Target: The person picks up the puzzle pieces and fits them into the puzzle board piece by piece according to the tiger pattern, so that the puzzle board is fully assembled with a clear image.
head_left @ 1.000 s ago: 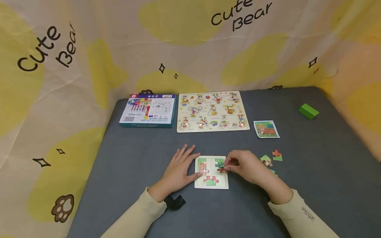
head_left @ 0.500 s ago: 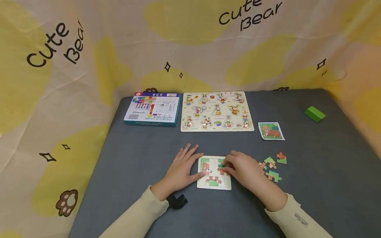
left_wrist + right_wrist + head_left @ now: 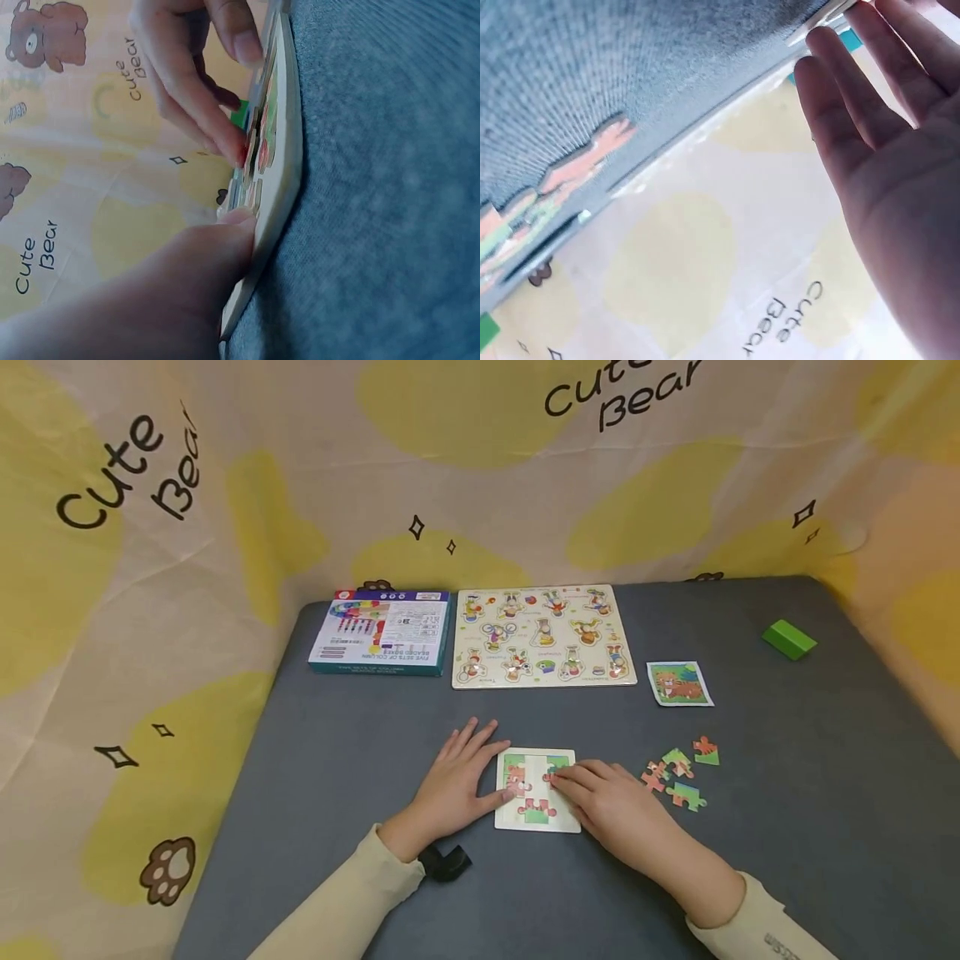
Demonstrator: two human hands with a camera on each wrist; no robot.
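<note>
A small white puzzle tray lies on the table between the hands. Jigsaw pieces with pink and green print sit inside it along the left, bottom and right sides; a white strip runs up its middle. My left hand spreads its fingers flat beside the tray, its thumb resting on the left edge and the pieces there. Over the tray's right side, my right hand reaches in with extended fingers, fingertips pressing on a jigsaw piece that they partly cover. In the left wrist view, a piece stands slightly raised under a fingertip.
Several loose jigsaw pieces lie right of the right hand. Behind them are a bear picture card and a green block. A peg puzzle board and a flat box stand at the back by the printed cloth.
My right hand goes from pinching a piece at the tray's right side to pressing with straighter fingers, reaching further in over the tray. The left hand stays put.
</note>
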